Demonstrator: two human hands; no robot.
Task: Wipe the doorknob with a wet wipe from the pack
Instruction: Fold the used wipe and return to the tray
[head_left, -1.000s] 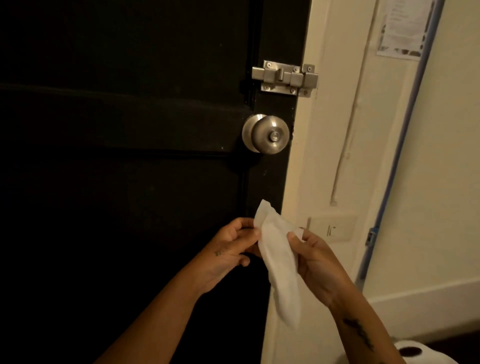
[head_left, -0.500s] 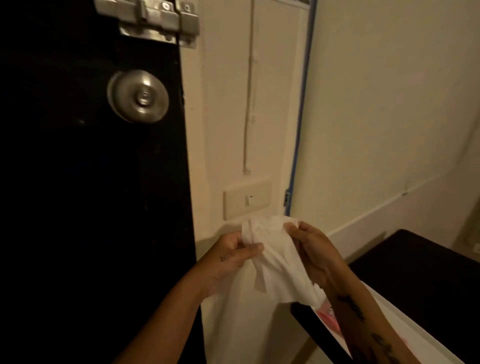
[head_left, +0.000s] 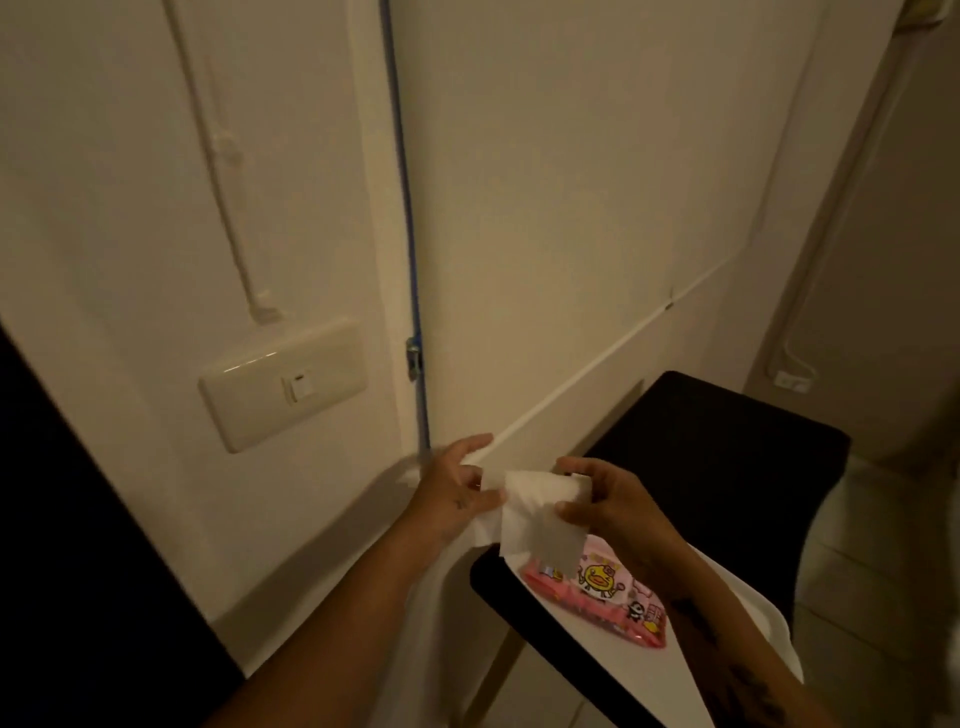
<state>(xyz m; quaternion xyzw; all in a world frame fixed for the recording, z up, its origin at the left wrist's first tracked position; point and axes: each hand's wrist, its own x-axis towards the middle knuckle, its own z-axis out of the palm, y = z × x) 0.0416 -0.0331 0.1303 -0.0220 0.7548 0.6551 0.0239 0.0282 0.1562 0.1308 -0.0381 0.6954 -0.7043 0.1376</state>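
Both hands pinch the white wet wipe (head_left: 535, 512) between thumb and fingers: the left hand (head_left: 454, 496) has a grip on its left edge, the right hand (head_left: 605, 501) on its right edge, with the sheet stretched between them and a flap hanging below. Since half a second ago the view has swung right and down. The doorknob and the bolt above it have left the picture, and only a dark strip of the door (head_left: 62, 545) shows at the lower left. The light switch (head_left: 283, 384) now sits higher and left of the hands. The pink pack (head_left: 608, 592), then barely visible, now lies in plain sight on the white surface (head_left: 597, 654) just below the wipe. The hanging flap and the right forearm hide part of the pack. Its print is too small to read. Both forearms are cut off by the bottom edge.
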